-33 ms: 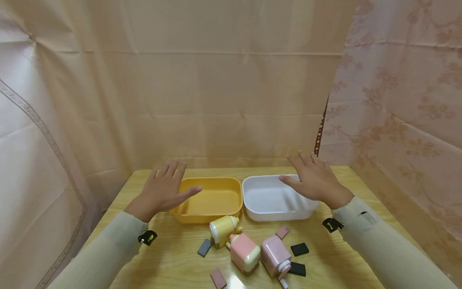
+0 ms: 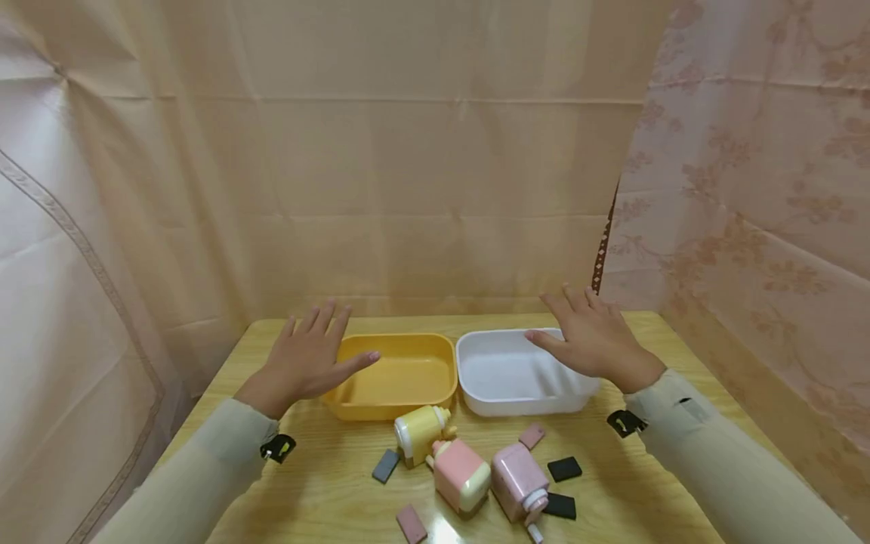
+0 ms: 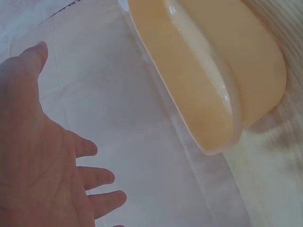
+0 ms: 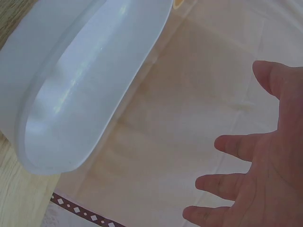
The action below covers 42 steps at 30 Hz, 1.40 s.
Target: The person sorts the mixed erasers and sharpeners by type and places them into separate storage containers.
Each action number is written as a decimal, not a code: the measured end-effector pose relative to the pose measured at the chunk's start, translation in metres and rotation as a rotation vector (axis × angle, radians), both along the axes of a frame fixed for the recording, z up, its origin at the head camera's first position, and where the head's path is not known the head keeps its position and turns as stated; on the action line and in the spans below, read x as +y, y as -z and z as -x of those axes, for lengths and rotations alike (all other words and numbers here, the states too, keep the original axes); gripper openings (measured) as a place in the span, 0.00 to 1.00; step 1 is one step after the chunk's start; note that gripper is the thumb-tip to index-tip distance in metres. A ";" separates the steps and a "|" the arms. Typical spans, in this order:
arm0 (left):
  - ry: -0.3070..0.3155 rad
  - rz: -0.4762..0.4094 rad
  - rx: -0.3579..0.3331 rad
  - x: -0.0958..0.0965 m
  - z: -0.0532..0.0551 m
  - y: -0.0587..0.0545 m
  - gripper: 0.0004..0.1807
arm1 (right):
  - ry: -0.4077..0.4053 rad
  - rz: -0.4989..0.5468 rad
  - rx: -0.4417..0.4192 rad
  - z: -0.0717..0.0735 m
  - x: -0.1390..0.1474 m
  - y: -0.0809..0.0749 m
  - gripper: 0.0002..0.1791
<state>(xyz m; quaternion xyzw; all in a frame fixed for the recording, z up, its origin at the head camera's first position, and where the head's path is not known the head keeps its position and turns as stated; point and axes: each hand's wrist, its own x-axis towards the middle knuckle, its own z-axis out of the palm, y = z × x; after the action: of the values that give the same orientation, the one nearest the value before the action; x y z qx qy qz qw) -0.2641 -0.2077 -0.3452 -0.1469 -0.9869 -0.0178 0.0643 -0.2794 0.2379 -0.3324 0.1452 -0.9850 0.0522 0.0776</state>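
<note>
My left hand is held in the air with fingers spread, overlapping the left end of a yellow plastic basin in the head view. Its palm and fingers hold nothing in the left wrist view, where the yellow basin stands beyond. Likewise spread and holding nothing, my right hand hovers at the right end of a white basin. In the right wrist view that white basin is apart from the fingers. The two basins stand side by side.
In front of the basins lie three small box-shaped items with knobs or spouts: yellow, pink and cream, and purple. Around them are small flat blocks: grey, pink, pink and black. A curtain hangs behind.
</note>
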 end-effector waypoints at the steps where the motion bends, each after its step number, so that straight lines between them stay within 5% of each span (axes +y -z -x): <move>1: -0.001 -0.002 -0.002 0.000 0.000 0.000 0.62 | 0.000 0.003 -0.005 -0.001 0.000 0.000 0.50; 20: -0.023 -0.159 0.006 -0.016 0.007 0.033 0.57 | -0.065 0.067 0.004 -0.034 -0.013 0.024 0.47; 42: -0.077 -0.384 -0.180 -0.020 0.013 0.072 0.66 | -0.124 0.150 -0.096 -0.076 -0.026 0.041 0.39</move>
<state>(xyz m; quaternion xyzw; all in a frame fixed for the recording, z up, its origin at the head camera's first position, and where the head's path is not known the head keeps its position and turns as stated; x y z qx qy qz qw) -0.2773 -0.2281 -0.4176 -0.0917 -0.9720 -0.2162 0.0031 -0.2035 0.2117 -0.3734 0.1969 -0.9700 0.1376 0.0375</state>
